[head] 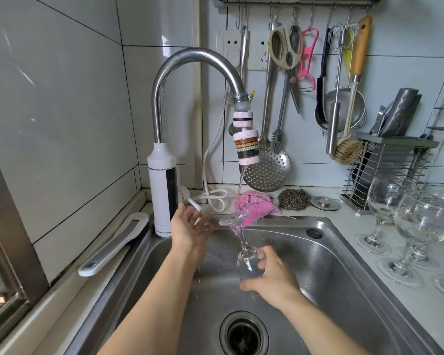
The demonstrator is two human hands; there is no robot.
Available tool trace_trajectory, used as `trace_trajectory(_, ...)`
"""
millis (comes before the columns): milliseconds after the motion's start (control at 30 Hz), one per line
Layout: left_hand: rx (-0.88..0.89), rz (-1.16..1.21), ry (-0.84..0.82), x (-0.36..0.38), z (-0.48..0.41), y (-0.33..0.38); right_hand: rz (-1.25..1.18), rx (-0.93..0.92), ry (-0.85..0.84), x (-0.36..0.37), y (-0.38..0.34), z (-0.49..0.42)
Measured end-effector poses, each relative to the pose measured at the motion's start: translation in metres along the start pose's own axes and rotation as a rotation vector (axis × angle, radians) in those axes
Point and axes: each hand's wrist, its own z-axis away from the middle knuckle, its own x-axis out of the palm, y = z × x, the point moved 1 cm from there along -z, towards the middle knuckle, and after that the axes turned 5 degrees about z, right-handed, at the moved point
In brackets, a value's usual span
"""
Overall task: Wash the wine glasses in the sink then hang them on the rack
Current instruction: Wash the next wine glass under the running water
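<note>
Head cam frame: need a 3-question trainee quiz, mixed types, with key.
1. True or false: the right hand holds the wine glass by its bowl, foot up.
2. Multiple choice: the left hand is A) clenched in a fist; B) open, holding nothing; C) gripping the glass's bowl.
3. Short answer: where do the other wine glasses stand, and which way up?

Key: 1 true. 2 B. 3 On the counter to the right of the sink, upright.
</note>
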Motion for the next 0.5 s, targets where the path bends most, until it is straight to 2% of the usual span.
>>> trace_trajectory(267,-0.003,0.026,-0.025,-0.0001,0.0039,0.0016,-0.018,0.007,-0.001,0.0007,0.0022,-0.0026)
trace_trajectory(500,0.017,0.114,-0.113,0.0034,0.009,0.0037,-0.035,0.014,-0.007,0.0015,0.0035,-0.0023)
